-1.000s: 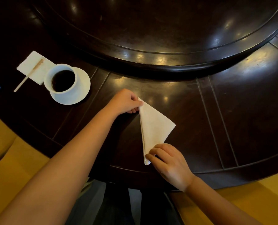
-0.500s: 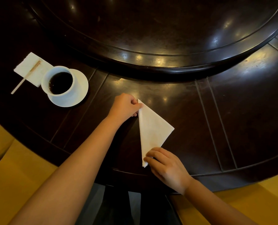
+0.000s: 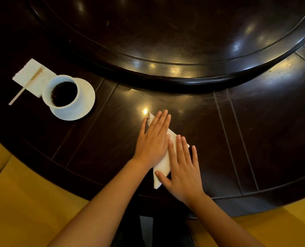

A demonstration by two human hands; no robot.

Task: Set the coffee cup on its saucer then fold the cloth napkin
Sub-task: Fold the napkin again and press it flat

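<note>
Both hands, left hand [image 3: 152, 139] and right hand [image 3: 182, 168], are lying flat, pressing the folded white cloth napkin [image 3: 163, 164] near the dark wooden table [image 3: 254, 139] edge, likely finishing; releasing seems next.

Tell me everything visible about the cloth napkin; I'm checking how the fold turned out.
The cloth napkin is white, looks like soft woven fabric, and lies flat on the dark wooden table near its front edge, folded into a narrow, long shape running diagonally, its far tip pointed. Both hands press it with straight fingers: the left hand covers its far part, the right hand its near part. Only a middle strip, the tip and the near corner show.
</note>
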